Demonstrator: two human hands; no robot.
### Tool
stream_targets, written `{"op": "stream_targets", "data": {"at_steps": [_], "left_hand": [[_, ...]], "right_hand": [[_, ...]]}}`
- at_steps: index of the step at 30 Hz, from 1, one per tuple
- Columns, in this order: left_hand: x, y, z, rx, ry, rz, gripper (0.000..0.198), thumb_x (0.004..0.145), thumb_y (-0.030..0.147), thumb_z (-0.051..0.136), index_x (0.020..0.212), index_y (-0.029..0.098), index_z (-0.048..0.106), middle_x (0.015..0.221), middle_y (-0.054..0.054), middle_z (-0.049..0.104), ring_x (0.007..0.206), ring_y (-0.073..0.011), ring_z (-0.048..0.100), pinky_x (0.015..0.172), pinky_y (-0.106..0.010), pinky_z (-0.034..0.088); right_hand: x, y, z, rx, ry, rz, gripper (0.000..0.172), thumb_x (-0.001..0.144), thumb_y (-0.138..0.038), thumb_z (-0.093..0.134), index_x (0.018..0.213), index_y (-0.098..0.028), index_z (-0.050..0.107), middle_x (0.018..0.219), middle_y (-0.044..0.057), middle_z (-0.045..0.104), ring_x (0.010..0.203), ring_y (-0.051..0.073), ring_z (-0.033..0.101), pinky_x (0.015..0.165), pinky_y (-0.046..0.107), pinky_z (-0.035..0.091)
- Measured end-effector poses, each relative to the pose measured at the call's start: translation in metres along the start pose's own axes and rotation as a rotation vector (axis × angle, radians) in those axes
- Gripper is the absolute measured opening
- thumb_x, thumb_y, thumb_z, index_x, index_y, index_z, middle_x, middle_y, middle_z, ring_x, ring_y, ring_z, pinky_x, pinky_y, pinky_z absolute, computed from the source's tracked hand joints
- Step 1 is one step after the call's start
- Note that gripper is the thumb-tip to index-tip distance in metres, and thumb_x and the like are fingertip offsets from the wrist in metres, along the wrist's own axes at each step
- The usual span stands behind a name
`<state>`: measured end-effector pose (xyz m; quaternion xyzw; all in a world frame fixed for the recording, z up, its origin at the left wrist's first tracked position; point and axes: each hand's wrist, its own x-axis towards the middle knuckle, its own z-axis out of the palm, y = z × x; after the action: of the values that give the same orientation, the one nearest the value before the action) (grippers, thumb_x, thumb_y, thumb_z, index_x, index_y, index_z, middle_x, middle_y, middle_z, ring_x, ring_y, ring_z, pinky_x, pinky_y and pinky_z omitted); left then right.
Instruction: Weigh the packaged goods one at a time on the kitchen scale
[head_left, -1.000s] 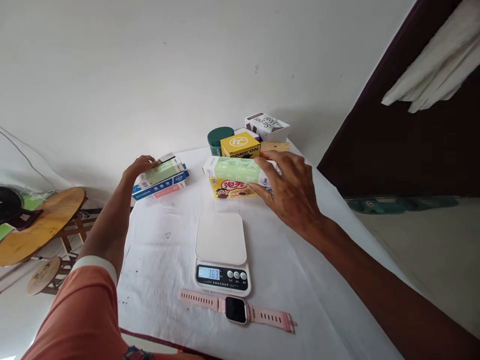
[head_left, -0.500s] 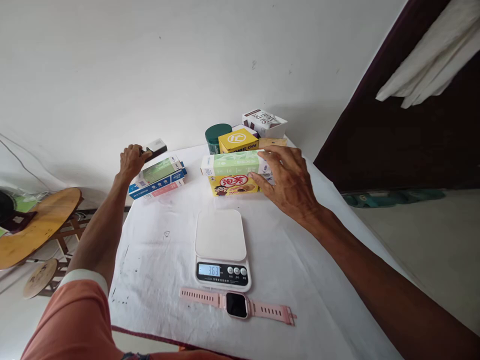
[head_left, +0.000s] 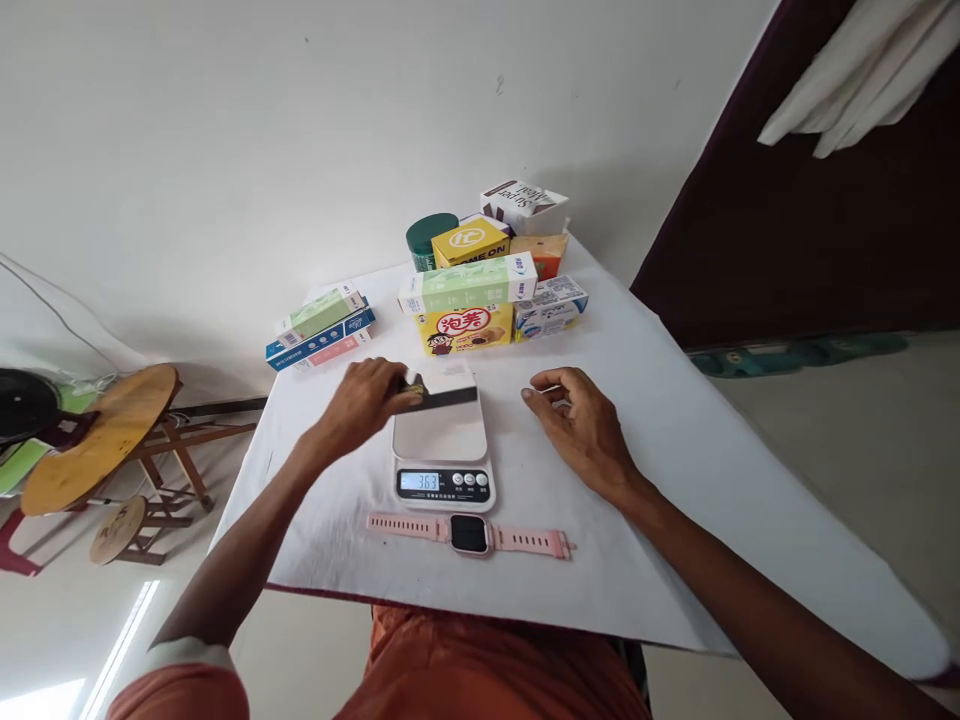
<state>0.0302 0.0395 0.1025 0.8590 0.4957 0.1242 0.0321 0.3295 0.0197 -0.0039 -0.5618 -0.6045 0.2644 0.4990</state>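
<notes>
My left hand (head_left: pixel 364 402) grips one end of a small white-and-black box (head_left: pixel 448 388) and holds it above the plate of a white kitchen scale (head_left: pixel 439 445). Whether the box touches the plate I cannot tell. The scale's lit display seems to read 363. To the right of the scale, my right hand (head_left: pixel 585 428) hovers over the cloth, its fingers loosely curved and apart with nothing in them. A smartwatch (head_left: pixel 469 534) with a pink strap lies flat in front of the scale.
Behind the scale are a yellow snack box (head_left: pixel 466 330), a long green-and-white box (head_left: pixel 472 284) on top of it, a blue-and-white box (head_left: pixel 553 308), a green-lidded tub (head_left: pixel 431 232) and other cartons. Stacked boxes (head_left: pixel 322 330) sit at the left. Wooden stools (head_left: pixel 124 525) stand beyond the table.
My left hand has carried the small box from the back left to above the scale. My right hand has let go of the long green-and-white box and drawn back toward me.
</notes>
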Motion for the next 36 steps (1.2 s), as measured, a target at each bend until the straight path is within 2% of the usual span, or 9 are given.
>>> {"op": "stream_targets", "data": {"at_steps": [4,11,17,19,22,25,27,32,36], "left_hand": [[-0.004,0.023,0.022,0.002,-0.094,0.025,0.031,0.104,0.050,0.059,0.115,0.022,0.066,0.105,-0.009,0.074,0.102,-0.0282,0.069,0.096,-0.047,0.051],[-0.011,0.026,0.013,0.024,-0.032,0.053,0.057,0.099,0.052,0.067,0.146,0.023,0.052,0.135,-0.015,0.065,0.124,-0.0335,0.061,0.105,-0.051,0.047],[0.002,0.040,0.004,0.023,-0.115,0.112,0.017,0.100,0.033,0.067,0.113,0.024,0.063,0.106,-0.006,0.069,0.100,-0.0266,0.063,0.089,-0.044,0.047],[0.014,0.054,-0.001,0.028,-0.096,0.140,0.018,0.099,0.034,0.069,0.111,0.023,0.062,0.106,-0.006,0.068,0.098,-0.0260,0.062,0.086,-0.042,0.046],[0.042,0.083,-0.002,0.092,-0.051,0.216,0.021,0.099,0.037,0.068,0.114,0.023,0.061,0.112,-0.008,0.069,0.105,-0.0273,0.062,0.091,-0.042,0.046],[0.080,0.115,0.013,0.209,-0.049,0.236,0.024,0.101,0.039,0.066,0.115,0.020,0.062,0.117,-0.010,0.069,0.113,-0.0294,0.062,0.098,-0.044,0.044],[0.105,0.130,0.032,0.276,-0.071,0.208,0.026,0.102,0.040,0.066,0.116,0.019,0.063,0.121,-0.012,0.070,0.117,-0.0305,0.061,0.101,-0.044,0.044],[0.140,0.141,0.079,0.340,-0.093,0.135,0.025,0.102,0.039,0.065,0.117,0.019,0.065,0.125,-0.013,0.071,0.123,-0.0320,0.061,0.102,-0.044,0.045],[0.134,0.140,0.088,0.378,-0.081,0.075,0.027,0.103,0.035,0.063,0.120,0.015,0.066,0.127,-0.017,0.071,0.126,-0.0336,0.061,0.104,-0.046,0.045]], "right_hand": [[-0.005,0.004,-0.003,-0.006,-0.013,-0.010,0.015,0.091,-0.039,0.060,0.091,-0.024,0.061,0.099,0.007,0.069,0.075,0.019,0.063,0.073,0.037,0.054],[-0.001,0.008,-0.003,0.039,-0.009,0.001,0.014,0.090,-0.035,0.058,0.083,-0.023,0.060,0.090,0.004,0.068,0.069,0.017,0.061,0.072,0.036,0.052],[0.002,0.006,-0.001,0.096,0.047,-0.018,0.016,0.088,-0.039,0.060,0.083,-0.024,0.059,0.089,0.004,0.068,0.067,0.017,0.059,0.067,0.034,0.052],[0.007,0.003,-0.009,0.138,0.147,0.010,0.021,0.090,-0.045,0.060,0.090,-0.024,0.060,0.095,0.006,0.070,0.071,0.019,0.061,0.066,0.034,0.052],[0.016,0.001,-0.030,0.185,0.427,0.061,0.029,0.094,-0.053,0.057,0.097,-0.024,0.058,0.103,0.008,0.070,0.082,0.021,0.065,0.070,0.035,0.052],[0.021,0.004,-0.054,0.155,0.680,0.056,0.029,0.098,-0.054,0.051,0.099,-0.025,0.054,0.108,0.011,0.068,0.093,0.024,0.064,0.075,0.038,0.053],[0.023,0.006,-0.063,0.130,0.736,0.041,0.029,0.100,-0.055,0.049,0.099,-0.026,0.053,0.108,0.011,0.067,0.096,0.026,0.064,0.079,0.040,0.053],[0.021,0.008,-0.050,0.130,0.523,0.045,0.030,0.097,-0.055,0.049,0.093,-0.026,0.053,0.097,0.010,0.071,0.088,0.025,0.066,0.084,0.042,0.055],[0.018,0.010,-0.032,0.078,0.254,0.046,0.030,0.094,-0.054,0.050,0.084,-0.026,0.055,0.091,0.010,0.073,0.089,0.027,0.068,0.088,0.044,0.056]]}}
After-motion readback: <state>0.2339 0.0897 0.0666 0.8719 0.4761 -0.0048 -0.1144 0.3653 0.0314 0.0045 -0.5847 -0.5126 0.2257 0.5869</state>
